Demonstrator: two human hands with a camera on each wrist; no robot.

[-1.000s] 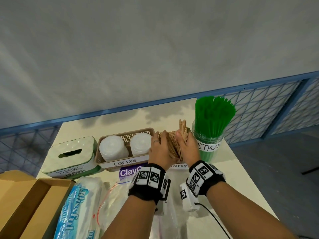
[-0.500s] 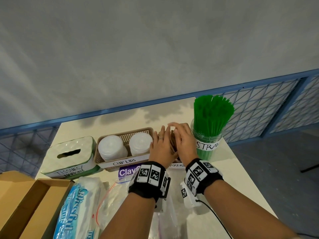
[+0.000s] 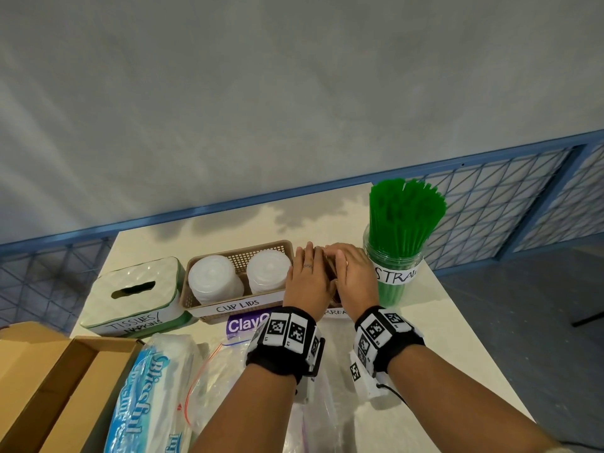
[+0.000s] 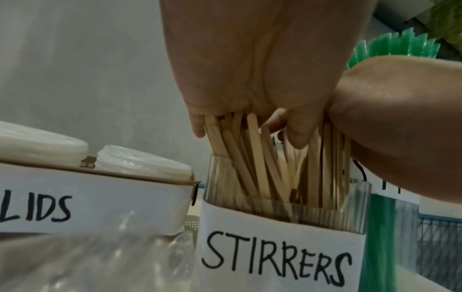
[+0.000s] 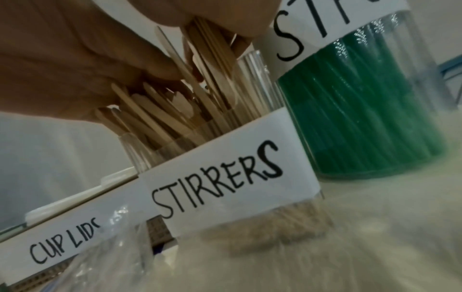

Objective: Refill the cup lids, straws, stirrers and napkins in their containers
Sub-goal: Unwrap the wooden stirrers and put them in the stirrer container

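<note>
Wooden stirrers (image 4: 250, 158) stand in a clear container labelled STIRRERS (image 4: 282, 247), between the cup lids basket (image 3: 261, 245) and the straw jar (image 3: 397, 273). My left hand (image 3: 309, 276) and right hand (image 3: 351, 276) lie side by side on top of the stirrers, fingers stretched forward, pressing their upper ends. In the head view the hands hide the stirrers almost fully. The right wrist view shows the stirrers (image 5: 175, 110) leaning at mixed angles under the fingers. Green straws (image 3: 405, 214) fill the jar. Two stacks of white lids (image 3: 212, 279) sit in the basket.
A tissue box labelled TISSUES/NAPKINS (image 3: 137, 289) stands left of the basket. A wrapped napkin pack (image 3: 153, 393), clear plastic bags (image 3: 222, 364) and an open cardboard box (image 3: 42, 371) lie near me. The table (image 3: 228, 230) ends at a blue railing behind.
A second ago both hands held a bundle of stirrers upright above the container. The bundle has gone down into it, and both hands have flattened on top.
</note>
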